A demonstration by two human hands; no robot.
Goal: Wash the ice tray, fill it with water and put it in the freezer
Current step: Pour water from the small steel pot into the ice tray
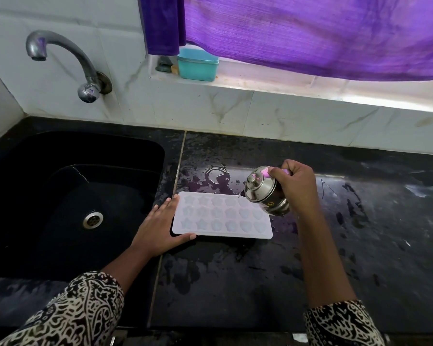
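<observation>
Head view: a pale, translucent rectangular ice tray (223,216) with star- and shell-shaped cells lies flat on the wet black stone table (360,221) at frame centre, just right of the black sink (60,196). The left hand (160,228) lies spread with straight fingers against the tray's left edge, thumb along its near edge. The right hand (295,186) grips a small shiny steel vessel (263,189), tilted over the tray's far right corner, where a thin trickle of water falls. A curved metal tap (60,53) sits upper left.

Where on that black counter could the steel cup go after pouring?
Bare wet counter right of the right hand and in front of the ice tray. Crowded between sink and steel cup, around the left hand.
</observation>
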